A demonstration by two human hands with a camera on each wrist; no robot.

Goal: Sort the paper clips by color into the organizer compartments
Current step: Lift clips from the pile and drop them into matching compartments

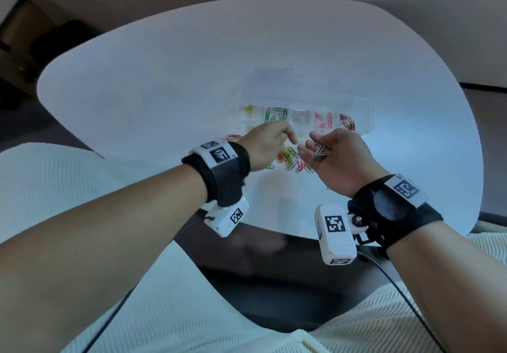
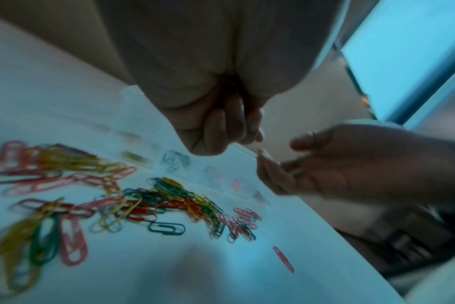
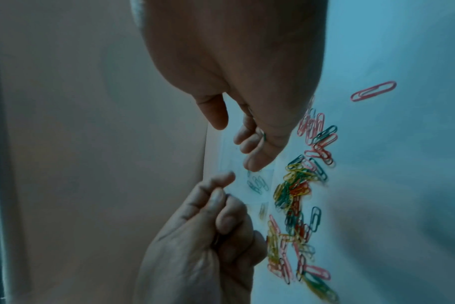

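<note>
A clear organizer [image 1: 365, 108] lies on the white table, with yellow [image 1: 249, 110], green [image 1: 275, 113], silver [image 1: 300, 118], pink [image 1: 325, 122] and red clips [image 1: 347, 123] in separate compartments. A mixed pile of paper clips [image 1: 293, 160] [image 2: 169, 203] [image 3: 294, 191] sits in front of it. My right hand [image 1: 329, 155] [image 2: 351, 164] [image 3: 247, 102] hovers palm up over the pile, fingers curled round a few silver clips [image 1: 319, 151]. My left hand [image 1: 269, 144] [image 2: 221, 127] [image 3: 208, 236] hovers just left of it with curled fingers. No clip shows in the left hand.
The organizer's clear lid [image 1: 274, 78] lies open behind it. A smaller heap of clips [image 1: 233, 137] lies left of my left hand. One pink clip [image 2: 283, 259] [image 3: 373, 91] lies alone near the table's front edge [image 1: 274, 229]. Dark furniture [image 1: 55, 45] stands beyond the far left.
</note>
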